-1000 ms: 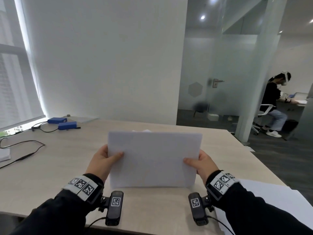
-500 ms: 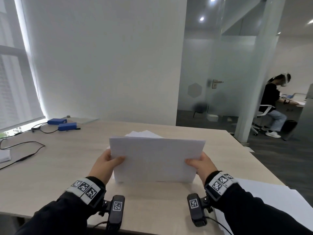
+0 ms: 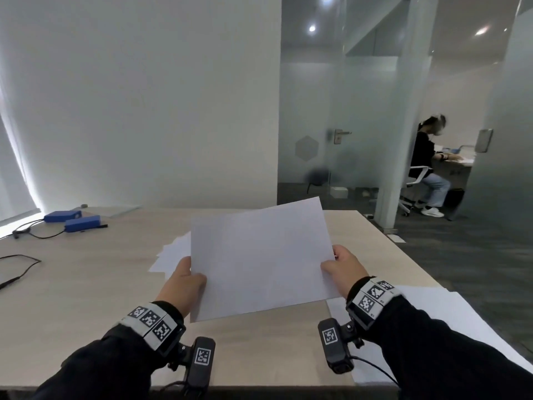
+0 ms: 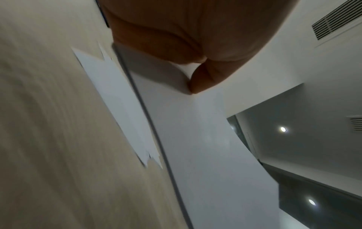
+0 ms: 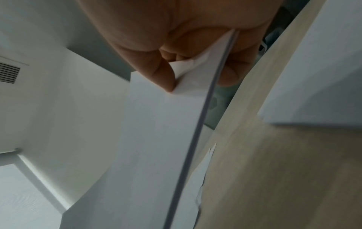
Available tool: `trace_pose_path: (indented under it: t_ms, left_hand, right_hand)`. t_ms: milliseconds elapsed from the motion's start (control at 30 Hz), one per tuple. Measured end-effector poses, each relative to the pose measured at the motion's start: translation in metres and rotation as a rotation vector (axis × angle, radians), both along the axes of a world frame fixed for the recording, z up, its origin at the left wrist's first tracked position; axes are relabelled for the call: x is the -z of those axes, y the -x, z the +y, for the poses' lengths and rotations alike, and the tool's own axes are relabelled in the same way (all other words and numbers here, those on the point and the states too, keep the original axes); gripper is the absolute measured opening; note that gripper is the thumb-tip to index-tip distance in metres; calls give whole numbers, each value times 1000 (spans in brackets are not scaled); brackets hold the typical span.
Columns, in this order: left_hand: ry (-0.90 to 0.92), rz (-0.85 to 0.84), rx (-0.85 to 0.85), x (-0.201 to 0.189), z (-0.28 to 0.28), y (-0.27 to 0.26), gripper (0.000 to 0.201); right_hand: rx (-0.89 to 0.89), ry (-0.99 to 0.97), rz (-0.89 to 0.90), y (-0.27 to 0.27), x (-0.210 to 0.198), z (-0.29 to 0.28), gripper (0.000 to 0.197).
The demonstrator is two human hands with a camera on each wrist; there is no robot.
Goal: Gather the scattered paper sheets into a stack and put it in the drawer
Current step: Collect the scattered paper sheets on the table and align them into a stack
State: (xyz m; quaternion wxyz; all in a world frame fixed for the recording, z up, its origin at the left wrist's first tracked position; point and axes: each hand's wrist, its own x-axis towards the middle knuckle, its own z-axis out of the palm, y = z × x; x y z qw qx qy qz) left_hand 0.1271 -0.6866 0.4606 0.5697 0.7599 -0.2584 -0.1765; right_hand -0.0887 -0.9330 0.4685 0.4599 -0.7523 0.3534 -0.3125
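1. Light wood-grain table [image 3: 86,298], filling the lower half of the head view, far edge against a white wall.
2. Large white sheet [image 3: 450,321] lying flat on the table at 4 o'clock, partly under the right sleeve.
3. Stack of white paper sheets [image 3: 261,258], held up off the table at centre, tilted so its right end rides higher; seen edge-on in the wrist views [image 4: 205,147] [image 5: 152,139].
4. Loose sheets [image 3: 173,252] lying fanned on the table at 9 o'clock of the held stack, corners sticking out unevenly, partly hidden behind it; visible too from the left wrist [image 4: 117,105].
5. Left hand [image 3: 184,284] at the stack's lower left edge, thumb pressed on the front face, fingers behind and hidden; clamped on the paper.
6. Right hand [image 3: 343,268] at the stack's right edge, thumb on the front, fingers curled behind, pinching the sheets between them [image 5: 168,51].
7. Two blue boxes [image 3: 72,220] at 10 o'clock on the table, side by side, black cables [image 3: 20,267] trailing toward the left edge.
8. Black wrist cameras with square markers, hanging below both cuffs.
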Motion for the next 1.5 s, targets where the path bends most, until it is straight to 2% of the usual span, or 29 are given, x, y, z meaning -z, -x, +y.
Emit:
trace_pose_path:
  t_ms: [200,367,467,600,700,1000,1233,1500]
  left_hand:
    - [-92,54,263,10,-55,67,45]
    - [-64,114,441,19,-98,127,51]
    - [-101,39,524,27,-120,152,63]
    - [-191,-107,540,37,-136,174,82]
    - [-241,-132,538,37,-141,184,80]
    - [-322,-194,463,46,-138,189,49]
    - [-263,-173,443,53,-141,188,32]
    - [-208,-96,491,49,-143,185,15]
  right_hand:
    - [215,61,105,92,5,-26,23]
    - [398,25,180,181,16,-47,37]
    - [490,34,218,224,20,-53,38]
    - [527,12,301,260,30,-61,38]
    - [493,12,373,269,38,-64,37]
    - [495,-4,482,270,49,-72,39]
    - [493,-45,535,259,58,-75,37]
    - [505,-17,602,256,57,-73,46]
